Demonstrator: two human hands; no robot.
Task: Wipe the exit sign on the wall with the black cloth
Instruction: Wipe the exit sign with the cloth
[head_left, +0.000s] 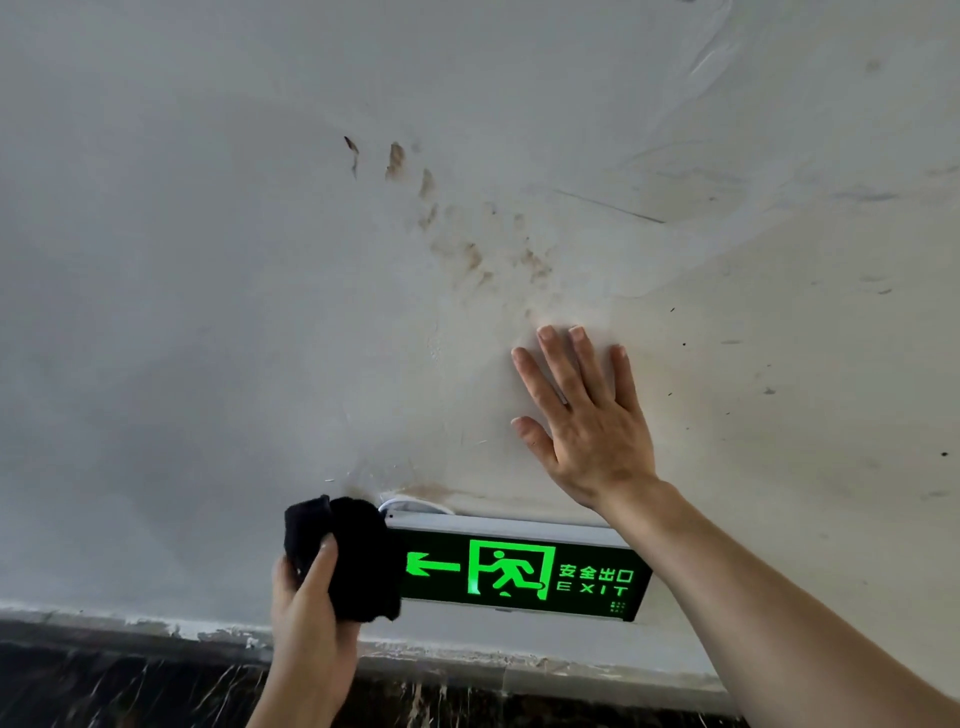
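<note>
a: two hands up. left hand (306, 608) clenched round the black cloth (348, 556), pressed on the left end of the exit sign (524, 571).
b: sign location?
a: low on the wall (208, 312), just above the dark baseboard (104, 675).
b: right hand (587, 421)?
a: flat, fingers spread, holding nothing, on the wall above the sign.

Fuzzy black cloth (358, 561); glossy exit sign (519, 571); matt, stained wall (260, 260).

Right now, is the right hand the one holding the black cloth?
No: the black cloth is gripped by the left hand at the exit sign's left end, while the right hand lies flat and empty against the wall.
</note>
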